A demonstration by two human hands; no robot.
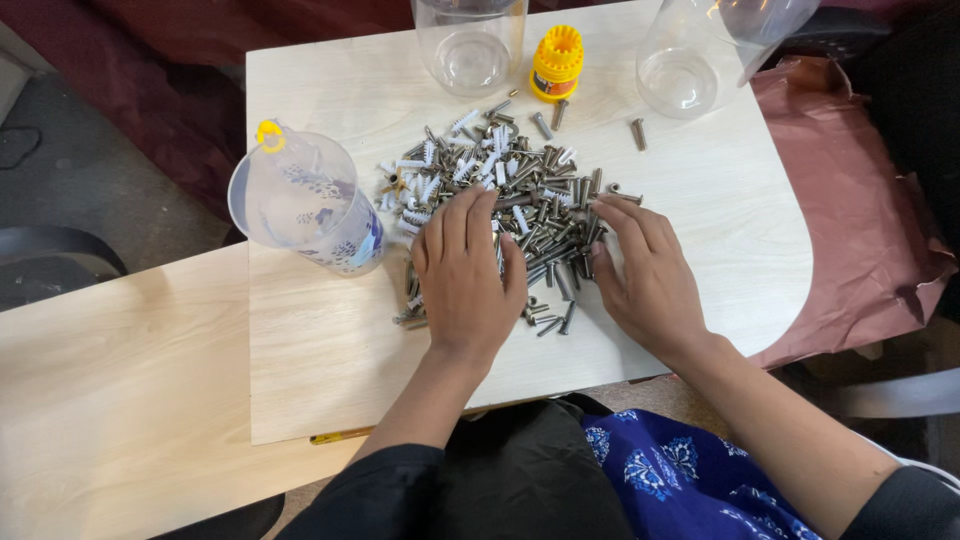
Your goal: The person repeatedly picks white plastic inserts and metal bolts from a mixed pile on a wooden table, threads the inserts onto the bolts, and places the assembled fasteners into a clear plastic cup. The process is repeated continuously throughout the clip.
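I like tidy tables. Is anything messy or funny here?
Yes. A loose pile of metal bolts and white plastic anchors lies spread on the board under both hands, a few bolts strayed apart. The printed plastic jar lies tipped on its side.

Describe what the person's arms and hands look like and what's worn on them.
Both the left hand and the right hand are bare: no gloves, and no rings or watch that I can see. The forearms are uncovered too. Black sleeves are pushed up to about the elbows, the right one showing a thin white edge.
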